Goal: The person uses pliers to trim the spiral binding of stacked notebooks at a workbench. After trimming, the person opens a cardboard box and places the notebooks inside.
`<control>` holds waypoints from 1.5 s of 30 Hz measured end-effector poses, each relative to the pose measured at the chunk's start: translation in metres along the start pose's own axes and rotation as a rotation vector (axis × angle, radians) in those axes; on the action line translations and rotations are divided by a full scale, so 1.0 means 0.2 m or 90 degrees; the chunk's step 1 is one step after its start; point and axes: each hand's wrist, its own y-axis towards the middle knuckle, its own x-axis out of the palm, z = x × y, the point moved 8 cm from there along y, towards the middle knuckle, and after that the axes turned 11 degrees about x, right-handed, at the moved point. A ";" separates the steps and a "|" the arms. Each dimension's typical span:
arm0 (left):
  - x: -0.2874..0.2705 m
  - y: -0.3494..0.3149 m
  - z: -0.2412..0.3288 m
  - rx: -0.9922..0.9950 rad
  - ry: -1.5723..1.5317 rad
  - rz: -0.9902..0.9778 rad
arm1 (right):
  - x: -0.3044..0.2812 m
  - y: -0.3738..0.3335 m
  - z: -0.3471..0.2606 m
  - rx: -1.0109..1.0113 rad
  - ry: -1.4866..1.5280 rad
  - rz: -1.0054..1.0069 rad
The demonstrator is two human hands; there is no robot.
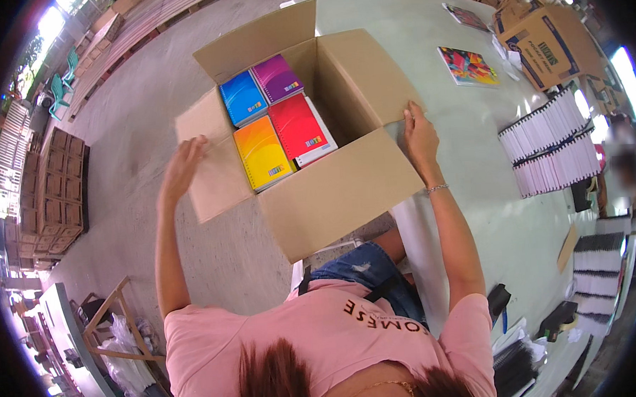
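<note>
An open cardboard box (350,197) stands in front of me with its flaps folded outward. Inside, spiral notebooks lie in stacks: a blue notebook (242,97), a purple notebook (277,78), a yellow notebook (264,152) and a red notebook (297,126). The right part of the box holds no notebooks that I can see. My left hand (183,167) lies at the left flap with its fingers reaching over the cardboard. At the corner of the right flap, my right hand (420,136) pinches the cardboard between thumb and fingers.
The pale table (466,171) stretches along my right. On it are a colourful book (468,66), stacks of spiral-bound books (548,142) and a larger carton (549,46). Piled cartons (58,181) stand on the floor at the left, near a wooden frame (117,321).
</note>
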 end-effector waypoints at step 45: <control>0.43 0.39 0.34 0.081 0.059 0.185 | 0.73 -0.40 -0.79 0.282 0.521 -0.919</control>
